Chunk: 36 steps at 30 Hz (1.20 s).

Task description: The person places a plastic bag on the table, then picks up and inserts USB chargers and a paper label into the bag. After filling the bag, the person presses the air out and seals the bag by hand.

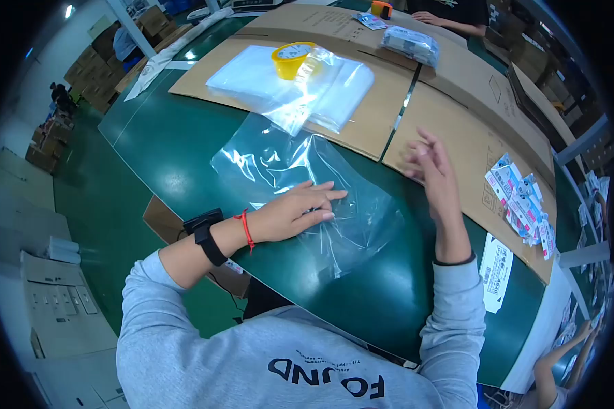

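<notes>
Left hand [297,211] spread, part-hiding clear plastic [366,221], right hand [432,170] loosely open, blurred, wrapped bundle [411,45] at one o'clock, contents unclear

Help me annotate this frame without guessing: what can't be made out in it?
All in the head view:
Right hand: finger outlines smeared by motion blur.
Clear plastic film: the part beneath the left hand is covered by that hand.
Stacked plastic sheets: partly covered by the yellow tape roll.
Co-worker opposite: head cut off by the picture's top edge.
</notes>
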Each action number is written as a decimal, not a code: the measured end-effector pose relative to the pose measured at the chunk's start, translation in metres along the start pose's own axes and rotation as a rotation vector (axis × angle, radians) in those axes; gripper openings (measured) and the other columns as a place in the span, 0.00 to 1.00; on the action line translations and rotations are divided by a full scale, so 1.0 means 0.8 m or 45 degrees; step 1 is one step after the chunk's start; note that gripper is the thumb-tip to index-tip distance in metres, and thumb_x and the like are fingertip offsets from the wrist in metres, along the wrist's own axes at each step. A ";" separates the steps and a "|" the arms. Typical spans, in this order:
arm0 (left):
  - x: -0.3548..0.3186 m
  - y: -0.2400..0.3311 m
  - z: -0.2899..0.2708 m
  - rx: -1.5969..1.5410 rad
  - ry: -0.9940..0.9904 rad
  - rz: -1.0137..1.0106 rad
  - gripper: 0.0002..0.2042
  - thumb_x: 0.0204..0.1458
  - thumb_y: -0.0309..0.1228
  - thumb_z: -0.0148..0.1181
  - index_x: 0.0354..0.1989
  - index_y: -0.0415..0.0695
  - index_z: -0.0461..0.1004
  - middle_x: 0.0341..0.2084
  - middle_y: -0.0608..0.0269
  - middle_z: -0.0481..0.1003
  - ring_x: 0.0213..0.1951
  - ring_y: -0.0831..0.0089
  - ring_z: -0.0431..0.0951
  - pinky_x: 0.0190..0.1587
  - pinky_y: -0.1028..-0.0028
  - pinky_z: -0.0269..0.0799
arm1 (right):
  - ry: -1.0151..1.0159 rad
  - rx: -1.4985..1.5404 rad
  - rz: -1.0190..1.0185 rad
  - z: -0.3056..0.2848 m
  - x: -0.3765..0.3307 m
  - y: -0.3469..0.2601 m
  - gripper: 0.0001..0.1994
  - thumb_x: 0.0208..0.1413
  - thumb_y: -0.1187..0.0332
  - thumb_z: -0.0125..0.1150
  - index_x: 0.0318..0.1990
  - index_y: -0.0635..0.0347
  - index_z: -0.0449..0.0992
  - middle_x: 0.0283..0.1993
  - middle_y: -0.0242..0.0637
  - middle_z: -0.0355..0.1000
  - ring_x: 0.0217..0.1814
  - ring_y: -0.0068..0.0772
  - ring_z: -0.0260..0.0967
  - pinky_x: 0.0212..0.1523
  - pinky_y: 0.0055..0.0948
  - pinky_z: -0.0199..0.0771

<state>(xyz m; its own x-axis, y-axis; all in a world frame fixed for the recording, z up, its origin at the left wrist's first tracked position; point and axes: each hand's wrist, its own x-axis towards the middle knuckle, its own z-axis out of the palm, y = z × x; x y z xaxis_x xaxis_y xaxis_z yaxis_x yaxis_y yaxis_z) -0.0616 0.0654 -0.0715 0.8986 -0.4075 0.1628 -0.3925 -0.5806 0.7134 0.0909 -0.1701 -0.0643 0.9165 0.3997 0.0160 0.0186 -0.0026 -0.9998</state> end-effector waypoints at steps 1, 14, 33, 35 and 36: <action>-0.003 -0.004 0.003 0.048 -0.069 -0.018 0.09 0.57 0.34 0.54 0.40 0.41 0.71 0.57 0.56 0.66 0.62 0.59 0.61 0.63 0.62 0.54 | -0.035 -0.279 -0.270 0.003 -0.010 -0.018 0.15 0.60 0.69 0.49 0.53 0.61 0.69 0.50 0.42 0.68 0.47 0.31 0.70 0.41 0.28 0.72; -0.011 -0.036 -0.020 0.636 0.158 0.257 0.19 0.51 0.43 0.60 0.44 0.41 0.72 0.49 0.51 0.71 0.51 0.53 0.70 0.54 0.62 0.64 | -0.390 -1.115 -1.471 0.157 0.027 -0.088 0.26 0.44 0.81 0.55 0.55 0.56 0.69 0.60 0.44 0.64 0.64 0.48 0.58 0.64 0.44 0.56; 0.135 -0.192 -0.177 0.820 0.853 -0.127 0.21 0.45 0.28 0.64 0.49 0.40 0.69 0.50 0.51 0.69 0.57 0.53 0.63 0.60 0.67 0.59 | -0.451 -1.698 -0.381 0.117 0.133 -0.103 0.09 0.46 0.75 0.51 0.34 0.58 0.77 0.34 0.44 0.75 0.40 0.46 0.72 0.66 0.55 0.46; 0.143 -0.197 -0.179 0.790 0.890 -0.129 0.21 0.45 0.28 0.64 0.49 0.40 0.69 0.49 0.51 0.69 0.56 0.53 0.64 0.59 0.67 0.60 | -0.058 -1.604 -0.470 0.133 0.151 -0.107 0.09 0.51 0.71 0.51 0.36 0.58 0.77 0.34 0.45 0.76 0.37 0.47 0.73 0.66 0.53 0.47; 0.145 -0.200 -0.180 0.764 0.925 -0.136 0.21 0.44 0.27 0.64 0.49 0.40 0.70 0.48 0.51 0.70 0.56 0.53 0.65 0.59 0.67 0.61 | -0.058 -1.605 -0.467 0.146 0.160 -0.101 0.09 0.51 0.71 0.51 0.36 0.58 0.77 0.34 0.45 0.76 0.37 0.47 0.73 0.66 0.53 0.47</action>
<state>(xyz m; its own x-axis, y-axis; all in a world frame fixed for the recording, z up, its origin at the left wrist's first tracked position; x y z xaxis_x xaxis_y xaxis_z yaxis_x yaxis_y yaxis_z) 0.1333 0.2124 -0.0685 0.7586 0.0897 0.6454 -0.1547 -0.9373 0.3122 0.1601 -0.0117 0.0176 0.7644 0.5910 0.2577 0.6432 -0.7268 -0.2412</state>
